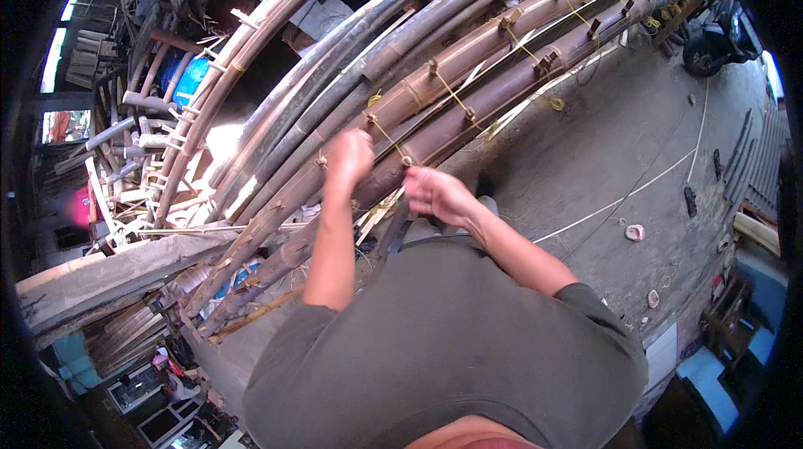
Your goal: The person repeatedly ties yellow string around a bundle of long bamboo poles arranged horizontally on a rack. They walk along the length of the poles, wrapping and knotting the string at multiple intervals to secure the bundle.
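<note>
Both hands' fingers pinch yellow twine (pixel 386 136) (pegged) — bamboo poles (pixel 468 73) all around.

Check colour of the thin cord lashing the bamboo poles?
Yellow thin cord zigzags across brown bamboo poles; head view.

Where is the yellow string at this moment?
In the head view, the yellow string runs across the brown bamboo poles, between the left hand and right hand.

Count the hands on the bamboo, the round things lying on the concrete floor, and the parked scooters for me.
Hands on the bamboo poles: 2, left hand and right hand
Small round things on the concrete floor: 2, and
Scooter: 1
Total: 5
</note>
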### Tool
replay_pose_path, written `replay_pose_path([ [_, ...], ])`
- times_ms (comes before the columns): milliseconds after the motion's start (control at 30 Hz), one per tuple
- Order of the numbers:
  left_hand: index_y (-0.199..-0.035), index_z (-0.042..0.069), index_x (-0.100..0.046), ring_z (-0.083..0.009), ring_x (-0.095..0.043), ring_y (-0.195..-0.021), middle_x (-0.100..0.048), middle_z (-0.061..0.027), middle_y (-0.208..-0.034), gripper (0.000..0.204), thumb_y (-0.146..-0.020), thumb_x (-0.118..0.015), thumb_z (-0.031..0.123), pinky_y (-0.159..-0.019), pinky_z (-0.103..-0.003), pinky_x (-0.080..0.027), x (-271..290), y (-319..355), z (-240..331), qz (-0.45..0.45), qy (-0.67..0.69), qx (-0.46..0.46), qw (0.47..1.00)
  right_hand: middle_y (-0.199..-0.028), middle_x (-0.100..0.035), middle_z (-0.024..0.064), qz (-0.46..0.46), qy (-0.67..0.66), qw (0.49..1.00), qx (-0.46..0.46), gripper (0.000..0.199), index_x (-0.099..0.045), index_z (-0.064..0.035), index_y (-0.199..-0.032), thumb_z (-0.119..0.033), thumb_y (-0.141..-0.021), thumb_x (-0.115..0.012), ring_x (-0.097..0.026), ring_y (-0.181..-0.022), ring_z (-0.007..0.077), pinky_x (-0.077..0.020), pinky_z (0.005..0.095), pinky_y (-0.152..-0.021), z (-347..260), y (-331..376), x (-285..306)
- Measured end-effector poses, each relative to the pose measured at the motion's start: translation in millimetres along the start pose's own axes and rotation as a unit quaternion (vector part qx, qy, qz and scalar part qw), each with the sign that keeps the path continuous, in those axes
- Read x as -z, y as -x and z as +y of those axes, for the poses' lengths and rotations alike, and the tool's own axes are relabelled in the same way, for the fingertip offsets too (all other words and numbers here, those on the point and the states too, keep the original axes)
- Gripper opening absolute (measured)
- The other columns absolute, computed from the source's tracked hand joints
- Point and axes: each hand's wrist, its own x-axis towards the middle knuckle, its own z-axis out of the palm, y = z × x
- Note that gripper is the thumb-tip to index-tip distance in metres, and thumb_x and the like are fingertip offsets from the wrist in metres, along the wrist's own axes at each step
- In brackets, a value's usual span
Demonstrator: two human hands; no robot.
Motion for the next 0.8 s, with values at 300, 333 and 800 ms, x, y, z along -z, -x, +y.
replay_pose_path([
  [300,-0.115,0.011,-0.059,-0.0409,-0.064,-0.097,-0.066,-0.0221,-0.102,0.033,-0.09,-0.056,0.032,-0.086,-0.049,-0.049,-68.2,26.5,8.6,0.185,0.34,-0.174,0.906,-0.08,-0.066,0.0126,-0.028,0.558,0.713,0.424,0.04,-0.059,-0.003,-0.075,-0.032,-0.099,-0.044,-0.062,-0.076,0.0256,-0.0459,0.0394,-0.068,-45.7,-78.6,-147.1],
  [333,-0.114,0.009,-0.061,-0.0428,-0.062,-0.098,-0.065,-0.0243,-0.102,0.034,-0.093,-0.052,0.034,-0.087,-0.05,-0.048,-52.2,24.8,16.0,0.12,0.222,-0.082,0.964,-0.084,-0.067,0.0143,0.042,0.682,0.601,0.414,0.047,-0.064,-0.0045,-0.082,-0.042,-0.099,-0.042,-0.063,-0.079,0.0284,-0.0461,0.0432,-0.072,-63.2,-89.4,-148.3],
  [800,-0.098,0.007,-0.069,-0.0298,-0.069,-0.08,-0.071,-0.0154,-0.086,0.026,-0.096,-0.051,0.025,-0.07,-0.041,-0.052,-45.0,25.0,26.4,0.142,0.207,-0.009,0.968,-0.06,-0.058,0.0241,-0.151,0.793,0.509,0.298,0.06,-0.055,-0.0007,-0.052,-0.041,-0.096,-0.048,-0.06,-0.058,0.0424,-0.0483,0.0512,-0.056,0.1,-22.5,-10.5],
])
